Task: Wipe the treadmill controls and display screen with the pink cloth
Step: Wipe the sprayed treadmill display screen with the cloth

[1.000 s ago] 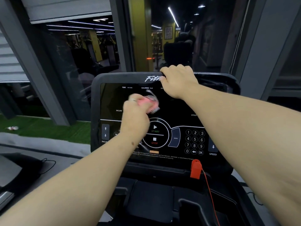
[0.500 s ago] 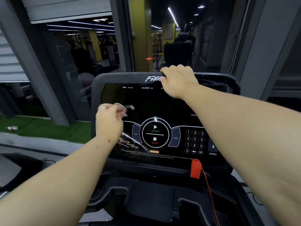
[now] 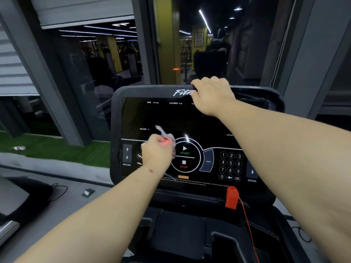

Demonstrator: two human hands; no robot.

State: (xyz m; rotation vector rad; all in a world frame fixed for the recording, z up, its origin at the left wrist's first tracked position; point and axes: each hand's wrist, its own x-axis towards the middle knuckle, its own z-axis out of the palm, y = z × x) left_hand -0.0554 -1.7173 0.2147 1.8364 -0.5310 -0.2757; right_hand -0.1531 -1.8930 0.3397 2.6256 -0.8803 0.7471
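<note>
Pink cloth (image 3: 168,139) is showing only as a bunched, blurred scrap at the top of the left hand (image 3: 156,151), whose fingers are curling round it and pressing it against the treadmill console (image 3: 117,118) at centre-left of the frame — just left of the round START/STOP ring (image 3: 185,157) and right of the INCLINE arrows (image 3: 127,153). The right hand (image 3: 212,95) is gripping the console's top edge in the upper centre, fingers hooking over the rim, seemingly bracing it. By the look of things, the person is in the middle of wiping the control band, with streaks lying on the dark glass near the cloth. The number keypad (image 3: 230,166), the SPEED arrow (image 3: 252,172) at the lower right and the upper display band probably are needing passes next — that calls for carrying the cloth rightward across the ring, pressing lightly so no button is triggered. A red safety key (image 3: 231,197) is sitting below the panel, to be steered clear of.
</note>
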